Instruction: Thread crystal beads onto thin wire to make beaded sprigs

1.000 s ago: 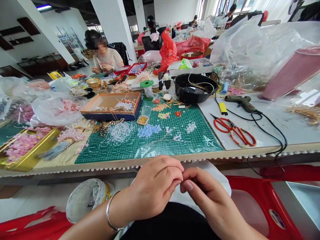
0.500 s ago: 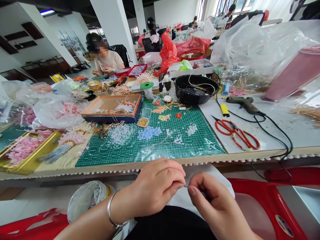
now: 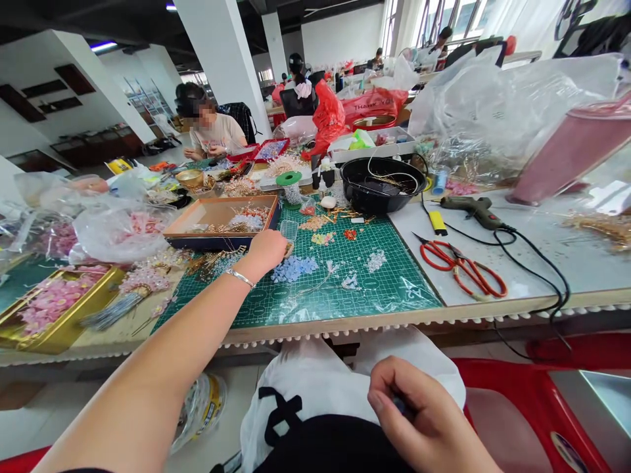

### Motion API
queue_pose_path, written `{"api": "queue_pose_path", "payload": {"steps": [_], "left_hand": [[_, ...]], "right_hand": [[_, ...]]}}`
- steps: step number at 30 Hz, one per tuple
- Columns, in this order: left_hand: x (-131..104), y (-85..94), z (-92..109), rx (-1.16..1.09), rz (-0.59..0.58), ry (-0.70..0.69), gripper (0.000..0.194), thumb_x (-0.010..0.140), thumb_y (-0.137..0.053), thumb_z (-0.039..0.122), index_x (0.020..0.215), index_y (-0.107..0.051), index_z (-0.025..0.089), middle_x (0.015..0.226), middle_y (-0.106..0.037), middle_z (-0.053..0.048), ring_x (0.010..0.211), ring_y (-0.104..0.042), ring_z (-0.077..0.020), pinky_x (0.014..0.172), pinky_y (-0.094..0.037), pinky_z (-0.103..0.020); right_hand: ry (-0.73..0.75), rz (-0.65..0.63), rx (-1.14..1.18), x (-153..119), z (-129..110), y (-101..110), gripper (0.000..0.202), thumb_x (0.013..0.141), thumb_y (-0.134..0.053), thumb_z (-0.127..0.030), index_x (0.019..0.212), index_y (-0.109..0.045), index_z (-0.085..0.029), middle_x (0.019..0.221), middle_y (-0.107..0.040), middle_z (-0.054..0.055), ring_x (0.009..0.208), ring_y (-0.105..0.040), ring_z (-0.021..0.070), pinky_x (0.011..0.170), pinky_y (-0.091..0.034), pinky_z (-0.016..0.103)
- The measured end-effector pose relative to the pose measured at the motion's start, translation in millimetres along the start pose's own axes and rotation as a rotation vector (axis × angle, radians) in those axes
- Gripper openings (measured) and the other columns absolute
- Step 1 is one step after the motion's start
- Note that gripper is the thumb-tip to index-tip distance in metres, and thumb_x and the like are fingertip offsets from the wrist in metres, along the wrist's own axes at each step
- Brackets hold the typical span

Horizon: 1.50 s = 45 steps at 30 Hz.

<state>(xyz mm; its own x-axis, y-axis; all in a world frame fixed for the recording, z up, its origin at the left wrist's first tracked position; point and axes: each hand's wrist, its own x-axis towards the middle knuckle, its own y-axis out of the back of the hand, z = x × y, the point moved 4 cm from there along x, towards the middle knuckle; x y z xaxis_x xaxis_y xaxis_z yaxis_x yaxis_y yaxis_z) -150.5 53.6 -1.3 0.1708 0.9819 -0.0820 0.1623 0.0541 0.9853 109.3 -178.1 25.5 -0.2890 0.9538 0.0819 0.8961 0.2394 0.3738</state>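
Note:
My left hand reaches out over the green cutting mat, its fingertips down at a small clear plastic box that the hand partly covers. Its fingers are mostly hidden, and what they touch inside cannot be seen. Close to that hand lies a pile of blue flower-like pieces. My right hand stays above my lap with curled fingers; a small dark bluish bit shows inside, too hidden to name.
An orange-edged box of beaded pieces stands behind my left hand. Red-handled scissors, a yellow lighter and a glue gun lie on the right. A black basin stands at the back. A person sits across the table.
My left hand has left my right hand and moved forward and left to the small clear box. The right hand stays almost in place, its fingers still curled.

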Motion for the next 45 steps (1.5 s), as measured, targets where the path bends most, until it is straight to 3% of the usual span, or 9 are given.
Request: {"api": "queue_pose_path", "payload": {"steps": [7,13,17,19,22,25,29,38,45], "left_hand": [[5.1,-4.3,-0.9,-0.097,-0.005,0.047,0.032,0.089,-0.054,0.032,0.115,-0.055,0.014,0.116,-0.057,-0.01,0.099,-0.058,-0.0212,0.084,-0.05,-0.042],[-2.3,18.6,-1.3,-0.385,0.113,0.085,0.026,0.089,-0.054,0.032,0.107,-0.058,0.014,0.108,-0.059,-0.008,0.094,-0.059,-0.0193,0.081,-0.05,-0.04],[-35.9,45.1,17.8,-0.707,0.214,0.075,0.027,0.089,-0.049,0.037,0.089,-0.06,0.013,0.086,-0.06,-0.006,0.075,-0.055,-0.0148,0.067,-0.047,-0.028],[-67.5,52.0,43.0,-0.903,0.215,0.046,0.032,0.091,-0.042,0.043,0.097,-0.057,0.016,0.081,-0.057,-0.003,0.061,-0.049,-0.0102,0.054,-0.041,-0.023],[-123.3,51.9,95.5,-1.187,0.089,-0.036,0.029,0.088,-0.046,0.044,0.085,-0.055,0.016,0.074,-0.05,0.0,0.051,-0.037,-0.005,0.045,-0.031,-0.017],[-171.3,43.6,146.6,-1.96,-0.335,-0.033,0.024,0.082,-0.061,0.035,0.074,-0.053,0.014,0.074,-0.044,0.001,0.051,-0.026,-0.0024,0.041,-0.019,-0.015],[-201.6,42.9,174.1,-2.278,-0.567,0.031,0.02,0.081,-0.065,0.028,0.074,-0.057,0.011,0.073,-0.041,-0.001,0.056,-0.026,-0.0042,0.04,-0.014,-0.014],[-217.0,40.9,176.6,-2.33,-0.624,0.054,0.017,0.082,-0.064,0.024,0.074,-0.059,0.009,0.068,-0.04,0.0,0.055,-0.025,-0.004,0.04,-0.012,-0.014],[-220.4,40.7,174.5,-2.306,-0.516,0.065,0.018,0.079,-0.068,0.026,0.072,-0.06,0.011,0.067,-0.042,0.001,0.051,-0.028,-0.002,0.039,-0.012,-0.014]], "right_hand": [[0.013,-0.126,-0.057,-2.3,1.3,0.3,0.015,0.082,-0.043,-0.018,0.068,-0.044,-0.022,0.058,-0.053,-0.003,0.053,-0.051,0.0116,0.049,-0.041,0.019],[0.009,-0.156,-0.06,-7.5,3.9,2.4,0.015,0.084,-0.041,-0.017,0.07,-0.044,-0.022,0.059,-0.054,-0.003,0.054,-0.052,0.0119,0.049,-0.042,0.02],[-0.007,-0.102,-0.054,-10.1,5.3,6.5,0.016,0.086,-0.042,-0.02,0.071,-0.045,-0.022,0.059,-0.052,-0.003,0.054,-0.05,0.0121,0.049,-0.042,0.02],[-0.006,-0.056,-0.053,-9.6,3.4,10.2,0.017,0.087,-0.043,-0.023,0.07,-0.046,-0.021,0.058,-0.05,-0.003,0.053,-0.048,0.0119,0.048,-0.041,0.02],[0.022,0.028,-0.04,-8.4,-4.5,16.2,0.019,0.086,-0.045,-0.024,0.067,-0.046,-0.021,0.055,-0.048,-0.004,0.05,-0.046,0.0109,0.044,-0.04,0.02],[0.084,0.123,-0.042,-9.0,-15.3,20.8,0.019,0.084,-0.046,-0.02,0.065,-0.045,-0.021,0.052,-0.046,-0.005,0.046,-0.044,0.0093,0.042,-0.038,0.018],[0.172,0.202,-0.094,-13.0,-26.6,22.0,0.018,0.081,-0.049,-0.016,0.064,-0.044,-0.021,0.049,-0.044,-0.007,0.042,-0.042,0.0074,0.04,-0.036,0.017],[0.265,0.265,-0.183,-22.8,-36.9,20.7,0.02,0.077,-0.049,-0.011,0.061,-0.044,-0.02,0.047,-0.04,-0.007,0.038,-0.038,0.0055,0.037,-0.033,0.016],[0.25,0.253,-0.209,-26.4,-37.9,15.7,0.02,0.077,-0.048,-0.012,0.061,-0.042,-0.022,0.047,-0.04,-0.007,0.038,-0.039,0.0066,0.037,-0.034,0.018]]}}
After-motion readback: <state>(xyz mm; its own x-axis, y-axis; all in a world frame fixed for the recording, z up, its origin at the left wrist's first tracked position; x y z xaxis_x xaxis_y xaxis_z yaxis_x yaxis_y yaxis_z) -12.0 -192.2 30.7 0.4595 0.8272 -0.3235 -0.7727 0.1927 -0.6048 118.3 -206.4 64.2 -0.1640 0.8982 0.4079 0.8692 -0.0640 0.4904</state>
